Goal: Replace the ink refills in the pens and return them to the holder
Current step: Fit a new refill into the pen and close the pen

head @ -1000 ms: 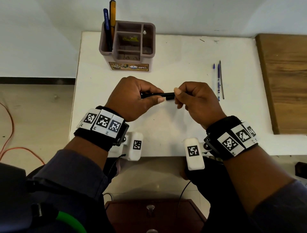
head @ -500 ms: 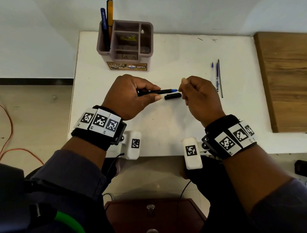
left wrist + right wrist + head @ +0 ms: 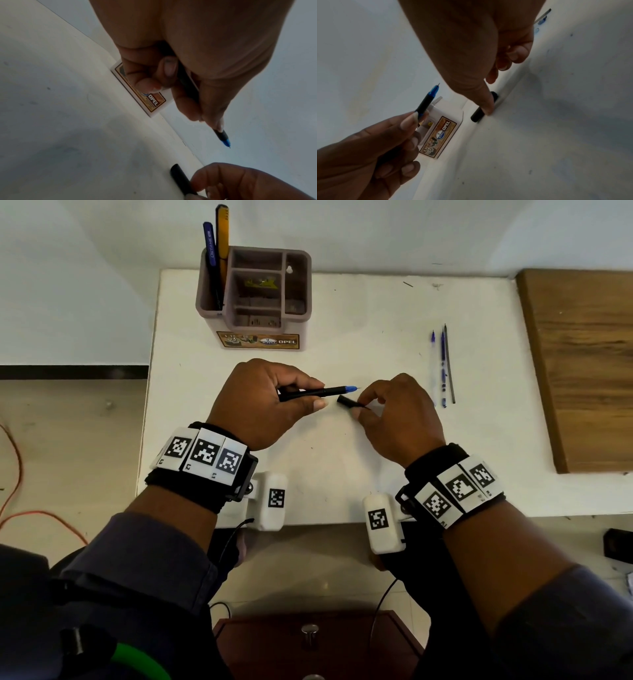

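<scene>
My left hand point(image 3: 260, 402) grips a black pen point(image 3: 318, 392) level over the white table point(image 3: 342, 460); its bare blue tip points right. In the left wrist view the fingers curl round the pen point(image 3: 221, 135). Just right of the tip, my right hand point(image 3: 397, 412) pinches the black pen cap point(image 3: 347, 401) low at the table surface. In the right wrist view the thumb lies on the cap point(image 3: 477, 115), and the pen point(image 3: 426, 102) stands apart from it. The compartmented holder point(image 3: 255, 299) stands at the back left. Loose ink refills point(image 3: 443, 364) lie to the right.
A blue pen and a yellow pen point(image 3: 215, 251) stand in the holder's left compartment. A wooden board point(image 3: 582, 364) lies along the table's right side. An orange cable point(image 3: 20, 508) runs on the floor to the left. The table's near edge is under my wrists.
The cap came off the pen. My right hand drew it away to the right and down toward the table, and the blue tip now shows.
</scene>
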The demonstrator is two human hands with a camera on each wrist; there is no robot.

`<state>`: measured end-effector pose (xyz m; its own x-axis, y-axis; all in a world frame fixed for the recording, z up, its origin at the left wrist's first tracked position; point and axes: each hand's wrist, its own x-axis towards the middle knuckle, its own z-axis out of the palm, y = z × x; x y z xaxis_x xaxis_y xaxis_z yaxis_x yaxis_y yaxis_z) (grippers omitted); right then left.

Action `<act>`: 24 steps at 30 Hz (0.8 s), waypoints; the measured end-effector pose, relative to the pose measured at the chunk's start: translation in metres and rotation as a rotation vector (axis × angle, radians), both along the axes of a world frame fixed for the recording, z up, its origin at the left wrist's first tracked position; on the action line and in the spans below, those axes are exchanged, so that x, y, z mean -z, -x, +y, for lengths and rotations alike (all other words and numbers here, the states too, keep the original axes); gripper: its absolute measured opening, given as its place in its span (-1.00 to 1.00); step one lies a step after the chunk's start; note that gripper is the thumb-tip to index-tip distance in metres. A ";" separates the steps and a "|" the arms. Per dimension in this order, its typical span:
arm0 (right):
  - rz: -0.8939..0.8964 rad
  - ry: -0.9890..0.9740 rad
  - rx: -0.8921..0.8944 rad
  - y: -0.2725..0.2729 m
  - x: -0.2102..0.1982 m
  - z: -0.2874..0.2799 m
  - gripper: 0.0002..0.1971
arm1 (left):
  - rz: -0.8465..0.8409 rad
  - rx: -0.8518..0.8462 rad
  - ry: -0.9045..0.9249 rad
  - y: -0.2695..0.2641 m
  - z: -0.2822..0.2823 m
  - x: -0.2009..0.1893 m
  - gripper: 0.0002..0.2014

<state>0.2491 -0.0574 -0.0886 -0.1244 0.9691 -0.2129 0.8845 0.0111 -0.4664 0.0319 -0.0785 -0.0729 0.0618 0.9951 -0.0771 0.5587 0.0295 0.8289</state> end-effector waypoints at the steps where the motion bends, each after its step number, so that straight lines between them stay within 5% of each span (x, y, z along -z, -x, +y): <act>1: 0.028 -0.020 0.014 0.000 -0.001 0.001 -0.86 | 0.001 -0.006 0.002 0.000 0.000 0.000 -0.81; 7: 0.484 0.007 0.262 -0.006 -0.016 0.009 -0.96 | 0.011 -0.038 0.010 0.002 0.001 -0.001 -0.81; 11: 0.771 0.101 0.352 -0.008 -0.024 0.010 -0.82 | -0.013 -0.050 0.026 0.002 0.002 -0.001 -0.81; 24: 0.804 0.182 0.268 -0.003 -0.025 0.007 -0.84 | -0.036 -0.073 0.025 0.001 0.000 -0.003 -0.83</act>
<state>0.2522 -0.0505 -0.0635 -0.0756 0.9467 -0.3130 0.2474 -0.2863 -0.9257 0.0311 -0.0782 -0.0695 -0.0076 0.9949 -0.1008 0.5238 0.0898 0.8471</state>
